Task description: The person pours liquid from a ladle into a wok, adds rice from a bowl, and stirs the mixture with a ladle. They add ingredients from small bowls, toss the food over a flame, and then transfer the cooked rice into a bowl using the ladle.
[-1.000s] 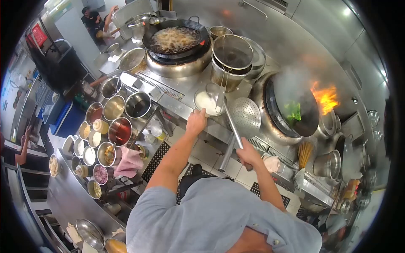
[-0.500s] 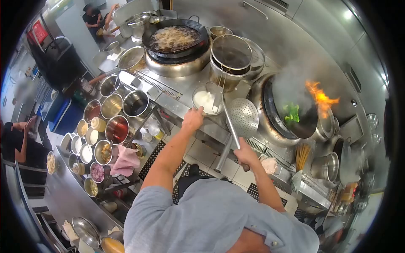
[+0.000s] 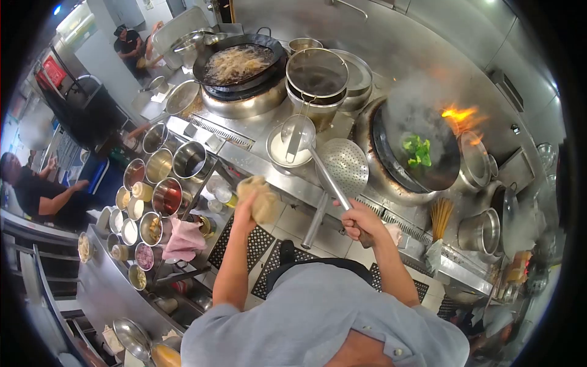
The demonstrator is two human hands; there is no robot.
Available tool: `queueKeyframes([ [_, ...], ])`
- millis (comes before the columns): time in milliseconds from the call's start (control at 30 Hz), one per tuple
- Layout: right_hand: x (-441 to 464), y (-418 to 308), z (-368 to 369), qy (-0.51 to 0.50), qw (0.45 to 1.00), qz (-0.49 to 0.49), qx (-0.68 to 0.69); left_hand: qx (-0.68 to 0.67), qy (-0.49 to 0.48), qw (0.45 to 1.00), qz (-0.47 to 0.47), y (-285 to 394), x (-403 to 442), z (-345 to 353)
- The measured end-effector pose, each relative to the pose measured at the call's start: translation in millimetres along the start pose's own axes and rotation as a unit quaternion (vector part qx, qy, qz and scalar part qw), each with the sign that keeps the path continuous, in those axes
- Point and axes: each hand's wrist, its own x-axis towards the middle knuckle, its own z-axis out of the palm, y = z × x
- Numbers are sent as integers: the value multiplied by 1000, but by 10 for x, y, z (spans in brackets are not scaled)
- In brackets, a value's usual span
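My left hand [image 3: 246, 205] is closed round a bunched beige cloth [image 3: 260, 199], over the floor gap in front of the stove. My right hand [image 3: 362, 221] grips the handle of a long metal ladle [image 3: 333, 183]. The ladle's bowl rests at a round bowl of white contents [image 3: 287, 150]. Beside that bowl lies a perforated round strainer [image 3: 343, 166]. Green vegetables [image 3: 417, 151] sit in the smoking right wok [image 3: 382, 150], with flame at its far rim.
At the back left, a wok [image 3: 269, 43] holds bubbling oil with food. A wire sieve [image 3: 318, 52] sits over a pot. Several sauce containers [image 3: 169, 197] and a pink cloth [image 3: 184, 240] stand at the left. A co-worker [image 3: 40, 189] is at the far left.
My left hand has left the white bowl's rim and moved down and left, now with the beige cloth. The ladle's bowl has shifted over the white bowl. The far-left co-worker has come further into view.
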Motion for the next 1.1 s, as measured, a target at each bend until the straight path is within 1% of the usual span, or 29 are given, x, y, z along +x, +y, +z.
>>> queueKeyframes([
  [33,4,-7,-70,-19,1000,-1,10,-118,10,993,-2,-39,-265,63],
  [67,36,-12,-157,-40,999,-2,19,-235,19,972,0,-43,-548,181],
  [100,66,0,-259,-62,998,-2,28,-217,4,976,-20,-68,-801,280],
  [167,226,97,-588,-172,967,21,186,-180,-23,981,-61,-211,-1241,486],
  [200,276,120,-767,-224,938,31,262,-218,-33,974,-53,-368,-1353,577],
  [233,154,61,-821,-254,913,32,319,-254,-44,965,-49,-555,-1433,674],
  [267,78,43,-924,-273,899,40,339,-288,-60,955,-47,-736,-1473,782],
  [333,-140,63,-1197,-303,870,45,386,-286,-136,944,-91,-1094,-1484,1008],
  [367,-284,85,-1344,-310,864,35,396,-242,-62,962,-111,-1205,-1503,1274],
  [467,-852,72,-1834,-305,863,-30,402,-190,-121,964,-143,-1558,-1386,1708],
  [500,-1000,80,-2036,-313,854,-43,414,-161,-166,962,-149,-1625,-1306,1872],
  [600,-1480,44,-2526,-260,881,-116,377,-122,-111,971,-172,-1735,-1047,2571],
  [633,-1561,21,-2713,-221,911,-133,322,-72,-118,977,-163,-1784,-851,2788],
  [667,-1593,-66,-2792,-97,970,-154,161,-60,-129,973,-182,-1835,-619,3015],
  [700,-1610,-158,-2846,31,986,-163,-5,-50,-137,968,-202,-1896,-395,3240],
  [733,-1644,-185,-2880,157,959,-163,-171,-20,-143,967,-208,-1964,-184,3509],
  [767,-1637,-141,-3004,175,952,-170,-187,11,-152,965,-212,-2034,-2,3718],
  [833,-1475,-52,-3392,215,931,-190,-224,44,-152,957,-245,-2223,363,3880],
  [867,-1411,109,-3438,293,881,-192,-318,56,-151,952,-261,-2294,456,3955],
  [900,-1372,406,-3433,365,816,-188,-407,55,-115,958,-258,-2148,293,4085],
  [933,-1362,553,-3426,432,736,-183,-488,49,-113,960,-252,-2150,310,4104],
  [1000,-1801,339,-3192,348,838,-120,-404,36,-110,964,-238,-2191,456,4081],
  [1033,-2074,293,-3018,298,883,-79,-354,36,-112,959,-257,-2335,744,3994],
  [1100,-2365,166,-2826,273,882,-44,-381,16,-185,944,-273,-2715,1089,3918],
])
